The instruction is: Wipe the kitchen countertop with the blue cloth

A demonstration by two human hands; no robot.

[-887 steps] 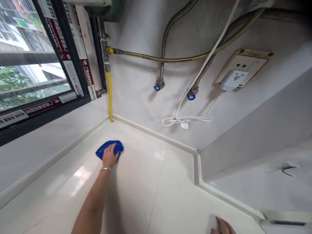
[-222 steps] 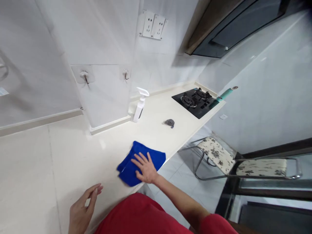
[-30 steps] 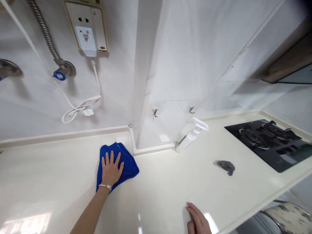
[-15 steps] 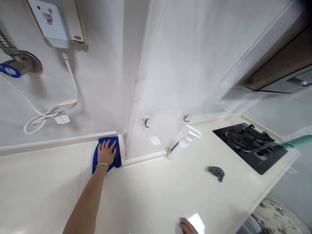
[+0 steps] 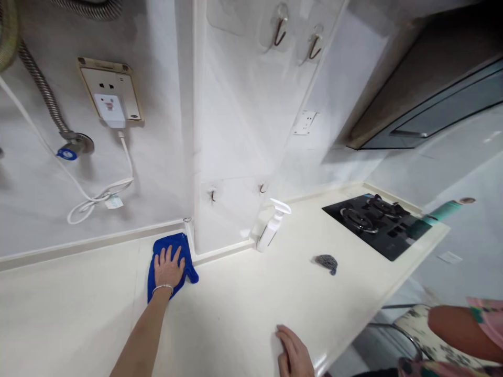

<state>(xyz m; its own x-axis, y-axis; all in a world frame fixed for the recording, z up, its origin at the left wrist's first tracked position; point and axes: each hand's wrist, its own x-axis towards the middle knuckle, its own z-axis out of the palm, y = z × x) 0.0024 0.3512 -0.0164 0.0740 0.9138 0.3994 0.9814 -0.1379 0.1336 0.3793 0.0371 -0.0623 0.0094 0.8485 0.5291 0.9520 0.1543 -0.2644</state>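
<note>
My left hand (image 5: 168, 267) lies flat with spread fingers on a blue cloth (image 5: 179, 285), pressing it to the cream counter (image 5: 220, 319) by the corner of a projecting wall. A bracelet circles the wrist. Lower down, my right hand (image 5: 294, 352) rests near the counter's front edge, partly cut off by the frame, with loosely bent fingers and nothing visible in them. A white spray bottle (image 5: 271, 229) stands against the wall projection. A grey scouring pad or scrubber (image 5: 327, 263) lies on the counter to its right.
A black gas hob (image 5: 375, 225) is set into the far counter below a range hood (image 5: 416, 104). A green tube (image 5: 446, 210) lies across the hob's edge. A plug with coiled cord (image 5: 112, 110) and a valve (image 5: 74, 149) are on the left wall. A patterned stool seat (image 5: 414, 320) shows below.
The view has shifted, showing more wall. My left hand and the cloth have moved slightly back from the corner, and more cloth shows. More of my right hand is visible; a floral-sleeved arm appears at right.
</note>
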